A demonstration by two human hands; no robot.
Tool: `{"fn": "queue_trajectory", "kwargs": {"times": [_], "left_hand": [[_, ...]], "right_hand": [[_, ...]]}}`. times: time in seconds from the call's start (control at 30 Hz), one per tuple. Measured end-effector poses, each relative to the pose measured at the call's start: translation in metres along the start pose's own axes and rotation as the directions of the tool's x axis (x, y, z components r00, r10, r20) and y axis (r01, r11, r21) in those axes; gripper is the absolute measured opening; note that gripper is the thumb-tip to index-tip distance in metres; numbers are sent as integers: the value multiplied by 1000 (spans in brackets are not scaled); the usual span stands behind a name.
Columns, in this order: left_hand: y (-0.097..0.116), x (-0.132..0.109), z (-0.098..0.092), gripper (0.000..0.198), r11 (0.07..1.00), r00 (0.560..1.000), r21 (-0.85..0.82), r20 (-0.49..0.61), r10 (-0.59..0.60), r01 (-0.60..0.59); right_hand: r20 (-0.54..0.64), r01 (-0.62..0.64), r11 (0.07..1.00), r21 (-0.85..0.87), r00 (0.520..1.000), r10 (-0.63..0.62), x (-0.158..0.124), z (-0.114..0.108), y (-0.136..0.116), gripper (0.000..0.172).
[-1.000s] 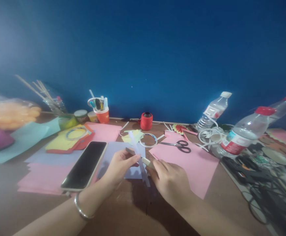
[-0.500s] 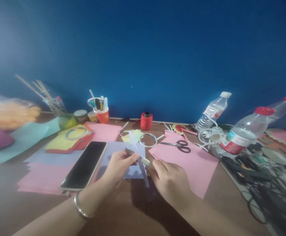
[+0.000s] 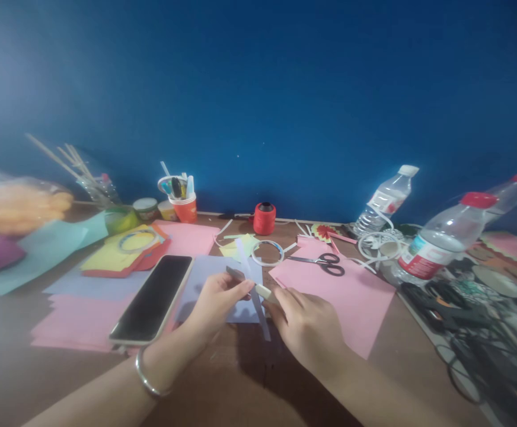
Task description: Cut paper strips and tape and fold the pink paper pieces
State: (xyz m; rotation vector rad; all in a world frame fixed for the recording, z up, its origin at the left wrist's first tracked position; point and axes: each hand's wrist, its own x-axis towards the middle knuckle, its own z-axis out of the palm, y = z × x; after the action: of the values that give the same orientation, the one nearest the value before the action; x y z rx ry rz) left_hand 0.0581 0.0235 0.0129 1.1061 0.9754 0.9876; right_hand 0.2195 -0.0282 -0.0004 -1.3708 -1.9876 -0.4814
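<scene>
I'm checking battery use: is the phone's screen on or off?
Apparently off: the smartphone looks plain black, with nothing lit.

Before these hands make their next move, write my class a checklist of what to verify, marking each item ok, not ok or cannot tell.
1. Lilac paper strip held: ok; the left hand pinches it where it crosses the pale-handled tool.
2. Tool's handle gripped: ok; the right hand has it.
3. Left fingers away from the tool's grey end: not ok; it lies right beside them.
4. Sharpness of that end: cannot tell.
5. Scissors set down: ok; they lie partly on a pink sheet.
</scene>
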Motion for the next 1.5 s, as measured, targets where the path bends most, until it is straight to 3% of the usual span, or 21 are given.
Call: {"fn": "queue_trajectory", "kwargs": {"times": [0.23, 0.53, 0.8, 1.1, 1.2, 1.33, 1.5], "left_hand": [[2, 2, -1, 19, 996, 1000, -83, -2, 14, -14], [-4, 5, -4, 20, 999, 999, -41, -42, 5, -7], [-6, 5, -6, 20, 1000, 998, -14, -61, 17, -17], [-8, 8, -5, 17, 990, 997, -126, -52, 50, -56], [-8, 7, -5, 15, 982, 998, -182, 0, 58, -57], [-2, 4, -4, 19, 958, 985, -280, 137, 103, -61], [5, 0, -6, 9, 915, 913, -393, 333, 237, -94]], "right_hand": [[-8, 12, 1000, 4, 1000, -12, -2, 2, -1, 14], [-11, 24, 1000, 0, 1000, -24, 0, 1, -1, 17], [-4, 29, 999, -22, 1000, -29, -2, 1, 0, 7], [-32, 46, 996, -73, 998, -49, 0, -1, 0, 10], [-58, 86, 988, -131, 994, -94, 2, -7, -1, 9], [-79, 192, 946, -261, 973, -219, 9, -29, -9, 21], [-124, 193, 933, -305, 963, -239, 17, -54, -22, 14]]}}
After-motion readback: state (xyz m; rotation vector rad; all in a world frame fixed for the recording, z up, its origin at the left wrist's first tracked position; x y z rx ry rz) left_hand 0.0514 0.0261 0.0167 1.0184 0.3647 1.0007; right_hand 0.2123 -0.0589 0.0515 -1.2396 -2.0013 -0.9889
